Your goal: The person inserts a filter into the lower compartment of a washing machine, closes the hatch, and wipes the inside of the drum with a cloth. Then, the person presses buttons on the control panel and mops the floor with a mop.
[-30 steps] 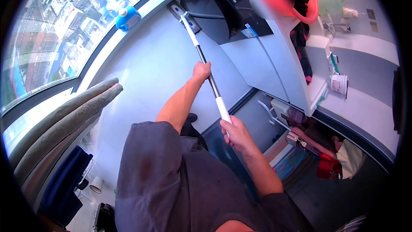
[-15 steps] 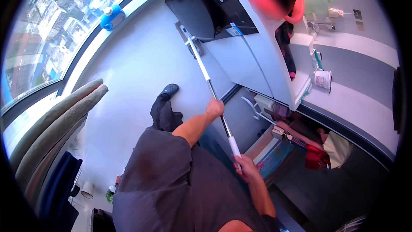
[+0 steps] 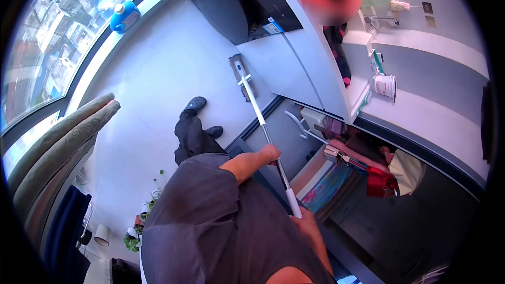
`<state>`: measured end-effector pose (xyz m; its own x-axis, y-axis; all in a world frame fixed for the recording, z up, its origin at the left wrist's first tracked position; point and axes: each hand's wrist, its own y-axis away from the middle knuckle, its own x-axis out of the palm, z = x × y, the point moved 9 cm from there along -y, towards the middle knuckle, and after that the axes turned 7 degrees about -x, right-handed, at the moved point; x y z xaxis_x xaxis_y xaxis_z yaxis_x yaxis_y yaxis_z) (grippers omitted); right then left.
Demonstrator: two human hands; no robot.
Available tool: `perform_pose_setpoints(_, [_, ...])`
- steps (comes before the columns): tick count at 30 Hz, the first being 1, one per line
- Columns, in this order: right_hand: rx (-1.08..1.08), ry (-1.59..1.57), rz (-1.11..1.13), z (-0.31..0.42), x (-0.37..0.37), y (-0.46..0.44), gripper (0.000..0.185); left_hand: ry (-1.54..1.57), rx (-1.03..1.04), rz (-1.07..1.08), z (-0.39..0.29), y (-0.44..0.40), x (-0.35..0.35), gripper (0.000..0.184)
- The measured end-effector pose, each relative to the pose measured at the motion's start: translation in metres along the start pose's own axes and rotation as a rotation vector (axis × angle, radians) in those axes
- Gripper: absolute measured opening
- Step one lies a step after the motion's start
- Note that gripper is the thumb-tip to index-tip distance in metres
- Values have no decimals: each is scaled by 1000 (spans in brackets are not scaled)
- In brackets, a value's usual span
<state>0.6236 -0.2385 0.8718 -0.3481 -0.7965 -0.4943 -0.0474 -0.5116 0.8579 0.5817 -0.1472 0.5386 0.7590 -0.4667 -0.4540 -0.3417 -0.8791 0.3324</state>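
A flat floor mop (image 3: 259,110) with a white and silver pole slants across the middle of the view. Its grey head (image 3: 243,78) rests on the light floor beside the white cabinet front. My left hand (image 3: 270,154) is closed around the silver middle of the pole. Lower down, my right hand (image 3: 305,222) is closed on the white grip at the pole's end; part of its fingers is hidden.
A black-doored washing machine (image 3: 223,5) stands ahead. The blue bottle (image 3: 125,17) sits on the window ledge. Rolled-up fabric (image 3: 63,137) is at left, potted plants (image 3: 138,223) are lower left. A dark door track (image 3: 252,121) crosses the floor at right.
The mop head has been pulled back along the cabinet, away from the washing machine and towards me. Both hands have drawn back with the pole. A second shoe now shows more fully.
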Motion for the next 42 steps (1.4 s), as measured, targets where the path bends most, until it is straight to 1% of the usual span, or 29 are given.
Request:
perform_pose_setpoints(2, [-7,67,67,0,-10,-6,35,456,-248,-14,15,9,-9,24])
perform_pose_setpoints(3, [-17,64,76,6,-14,-11,35,448,-258,-18,20,2,-9,24])
perform_pose_setpoints(4, [-32,58,74,15,-18,-15,36,663,-326,-58,32,-3,-14,27])
perform_pose_setpoints(5, [-45,51,71,25,-20,-17,37,768,-364,-78,43,-4,-15,29])
perform_pose_setpoints(6, [-74,136,90,41,-22,-22,37,873,-399,-103,51,2,-24,31])
perform_pose_setpoints(7, [-81,133,97,42,-23,-32,37,1077,-553,-131,58,26,-60,35])
perform_pose_setpoints(9, [-278,229,97,56,-22,-56,37,1266,-757,-195,80,53,-100,41])
perform_pose_setpoints(10, [-341,292,110,69,-19,-66,34,1323,-826,-242,101,51,-100,40])
perform_pose_setpoints(11, [-346,291,117,91,-13,-68,34,1375,-828,-302,118,53,-111,42])
perform_pose_setpoints(12, [-300,240,154,116,-1,-65,33,1226,-824,-346,128,71,-144,44])
perform_pose_setpoints(13, [-252,190,190,135,12,-65,32,1197,-845,-390,150,74,-153,45])
perform_pose_setpoints(14, [-257,190,196,150,23,-70,32,1167,-865,-434,173,78,-163,46])
perform_pose_setpoints(15, [-286,160,219,166,37,-74,31,1109,-860,-430,192,86,-176,45])
perform_pose_setpoints(16, [-313,130,243,180,51,-76,31,1196,-863,-496,203,103,-191,43])
perform_pose_setpoints(17, [-316,130,250,190,64,-76,31,1213,-878,-528,220,114,-198,42])
perform_pose_setpoints(18, [-332,110,276,202,79,-75,30,1214,-884,-587,222,140,-218,42])
perform_pose_setpoints(19, [-351,94,299,215,92,-75,30,1235,-914,-614,239,151,-220,42])
perform_pose_setpoints(20, [-350,99,302,227,106,-74,30,1169,-895,-609,257,161,-227,42])
perform_pose_setpoints(21, [-385,100,316,240,123,-71,28,1164,-874,-663,274,173,-234,42])
perform_pose_setpoints(22, [-427,102,331,253,137,-70,26,1206,-884,-692,286,183,-240,46])
perform_pose_setpoints(23, [-436,109,340,261,147,-77,26,1203,-897,-709,299,191,-247,45])
perform_pose_setpoints(25, [-480,85,398,273,168,-87,25,1304,-897,-790,304,212,-270,39])
perform_pose_setpoints(29, [-499,152,420,296,179,-72,25,1476,-846,-863,309,229,-275,34])
perform_pose_setpoints(32, [-473,258,424,296,175,-63,25,1600,-821,-918,302,246,-266,30])
perform_pose_setpoints(35, [-442,368,503,294,167,-51,31,1676,-778,-897,291,261,-253,30])
perform_pose_setpoints(37, [-449,421,519,291,164,-44,30,1710,-737,-865,281,269,-242,30])
perform_pose_setpoints(39, [-459,475,538,287,160,-36,29,1718,-744,-859,272,280,-227,29])
perform_pose_setpoints(41, [-476,596,553,283,152,-30,31,1737,-785,-913,260,294,-211,28])
perform_pose_setpoints(42, [-478,600,558,283,149,-26,31,1751,-794,-913,257,300,-200,30])
